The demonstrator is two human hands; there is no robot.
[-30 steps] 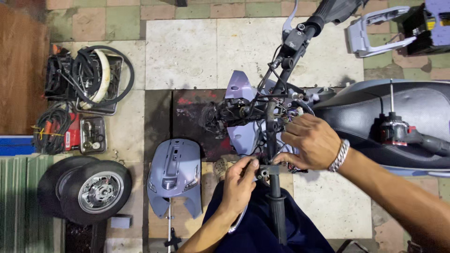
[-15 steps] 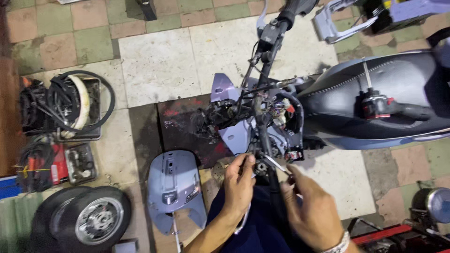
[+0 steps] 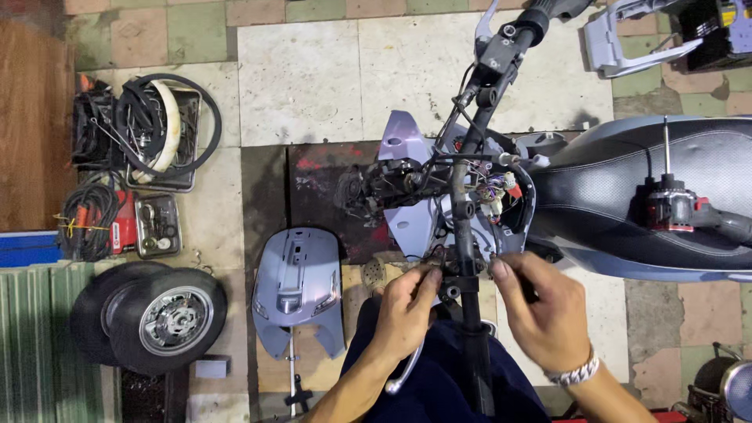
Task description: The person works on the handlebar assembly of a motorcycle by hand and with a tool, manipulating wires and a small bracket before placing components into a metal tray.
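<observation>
- Head view: a partly stripped scooter is seen from above, its black handlebar (image 3: 468,227) running from the top of the picture down toward the person.
- The left hand (image 3: 405,312) is curled, with fingertips pinched on a small fitting at the left side of the handlebar clamp (image 3: 458,270).
- The right hand (image 3: 542,313) is placed on the opposite side of the same clamp, fingers bent around a dark part; whether a tool is gripped cannot be told. A metal bracelet (image 3: 576,372) is worn on that wrist.
- Exposed wiring (image 3: 495,192) with coloured connectors is located just above the clamp, inside the lilac front cowl (image 3: 407,188).
- The black seat (image 3: 627,188) extends to the right; a red and black power tool (image 3: 674,207) rests on it.
- A detached lilac panel (image 3: 298,286) lies on the tiled floor (image 3: 313,78), left of the hands.
- Two wheels (image 3: 153,317) are stacked at lower left.
- Further up, a tray of hoses (image 3: 157,133) and a coil of cable (image 3: 90,223) are set well apart from the scooter.
</observation>
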